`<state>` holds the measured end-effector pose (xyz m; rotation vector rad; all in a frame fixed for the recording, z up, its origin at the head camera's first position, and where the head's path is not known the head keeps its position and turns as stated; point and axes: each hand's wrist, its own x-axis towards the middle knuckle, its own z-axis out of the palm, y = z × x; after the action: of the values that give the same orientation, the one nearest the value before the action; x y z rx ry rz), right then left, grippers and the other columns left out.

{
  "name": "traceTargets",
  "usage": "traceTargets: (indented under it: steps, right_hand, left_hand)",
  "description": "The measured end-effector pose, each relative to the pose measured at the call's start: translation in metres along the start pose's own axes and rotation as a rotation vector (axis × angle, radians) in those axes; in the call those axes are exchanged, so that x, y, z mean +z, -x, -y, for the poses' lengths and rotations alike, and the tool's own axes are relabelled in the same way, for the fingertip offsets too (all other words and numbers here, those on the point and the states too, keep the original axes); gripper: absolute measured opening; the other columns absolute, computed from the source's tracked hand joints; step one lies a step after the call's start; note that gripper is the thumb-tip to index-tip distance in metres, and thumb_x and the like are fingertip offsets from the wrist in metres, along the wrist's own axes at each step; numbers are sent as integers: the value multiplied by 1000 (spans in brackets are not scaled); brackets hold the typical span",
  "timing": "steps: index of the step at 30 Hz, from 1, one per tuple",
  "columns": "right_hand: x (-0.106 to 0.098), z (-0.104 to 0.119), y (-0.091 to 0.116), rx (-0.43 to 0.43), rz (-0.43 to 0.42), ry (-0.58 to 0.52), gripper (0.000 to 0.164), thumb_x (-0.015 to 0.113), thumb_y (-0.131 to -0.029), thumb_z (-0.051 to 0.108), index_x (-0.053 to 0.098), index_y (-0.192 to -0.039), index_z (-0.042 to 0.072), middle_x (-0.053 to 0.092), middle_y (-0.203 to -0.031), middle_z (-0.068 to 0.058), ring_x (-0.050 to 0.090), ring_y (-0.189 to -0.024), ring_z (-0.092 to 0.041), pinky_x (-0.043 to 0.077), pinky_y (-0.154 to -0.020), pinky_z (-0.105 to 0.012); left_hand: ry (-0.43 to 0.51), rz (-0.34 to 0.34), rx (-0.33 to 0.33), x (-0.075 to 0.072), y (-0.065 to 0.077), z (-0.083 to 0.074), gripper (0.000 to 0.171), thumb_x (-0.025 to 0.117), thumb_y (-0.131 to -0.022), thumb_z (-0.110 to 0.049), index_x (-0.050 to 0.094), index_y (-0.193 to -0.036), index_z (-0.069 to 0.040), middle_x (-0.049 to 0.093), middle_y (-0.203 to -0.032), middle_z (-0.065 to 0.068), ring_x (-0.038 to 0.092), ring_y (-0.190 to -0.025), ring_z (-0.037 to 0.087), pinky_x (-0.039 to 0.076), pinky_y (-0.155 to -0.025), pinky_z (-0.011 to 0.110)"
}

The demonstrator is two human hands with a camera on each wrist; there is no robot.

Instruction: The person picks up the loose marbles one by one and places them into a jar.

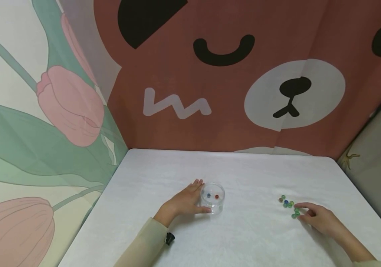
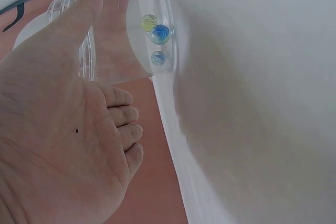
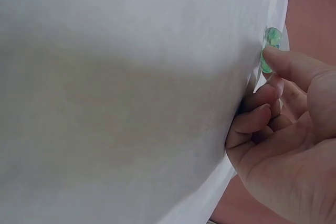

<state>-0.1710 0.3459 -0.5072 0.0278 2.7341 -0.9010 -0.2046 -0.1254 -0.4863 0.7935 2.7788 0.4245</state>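
A clear round jar (image 1: 213,204) stands on the white table with several small marbles inside, red and blue among them. My left hand (image 1: 186,200) holds the jar from its left side, thumb across the near side and fingers along the far side. In the left wrist view, blue and yellow marbles (image 2: 159,34) lie at the jar's bottom. To the right, my right hand (image 1: 320,219) is low at a loose group of marbles (image 1: 286,202). Its thumb and index finger are apart, with green marbles (image 3: 272,36) at their tips; the other fingers are curled.
The white tabletop (image 1: 243,237) stretches between the jar and the loose marbles. Behind it hangs a brown cloth (image 1: 177,133) with a bear face, and a tulip-patterned cloth (image 1: 70,107) hangs on the left.
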Motion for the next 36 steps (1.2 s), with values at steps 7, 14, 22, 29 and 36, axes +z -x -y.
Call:
traceTargets:
  steps: [7, 14, 22, 29, 36]
  right_hand:
    - [0, 2, -3, 32, 21, -10, 45, 73, -93, 25, 62, -129, -1, 54, -78, -2, 51, -67, -19, 41, -53, -29]
    - [-3, 1, -7, 14, 56, 18, 51, 73, -93, 34, 62, -130, 0, 54, -79, -2, 49, -70, -18, 40, -56, -29]
    - [-3, 7, -7, -50, 35, 66, 50, 73, -93, 29, 62, -133, 0, 53, -80, -2, 45, -70, -18, 37, -57, -29]
    - [-4, 11, -9, -95, 12, 106, 45, 72, -94, 31, 65, -128, 3, 54, -83, -2, 45, -73, -18, 37, -62, -31]
    - [-2, 11, -12, -100, -6, 115, 37, 72, -93, 27, 68, -122, 5, 53, -79, -1, 43, -71, -18, 35, -62, -31]
  left_hand:
    - [5, -4, 1, 2, -1, 1, 107, 60, -89, -70, 21, -160, -1, 18, -168, 13, 11, -157, 25, 15, -128, 38]
    - [-2, 8, 2, 2, -1, 2, 108, 57, -89, -73, 19, -161, -2, 15, -169, 11, 9, -157, 24, 13, -128, 36]
    - [9, 14, -8, 1, -1, 1, 107, 59, -89, -72, 20, -161, -3, 16, -169, 11, 9, -157, 24, 14, -128, 37]
    - [8, 16, -15, 0, -1, 0, 107, 59, -89, -72, 20, -161, -3, 16, -169, 10, 10, -157, 24, 14, -128, 37]
    - [-3, 18, -2, 0, -2, 0, 107, 58, -89, -72, 20, -161, -2, 16, -169, 12, 10, -157, 25, 13, -128, 37]
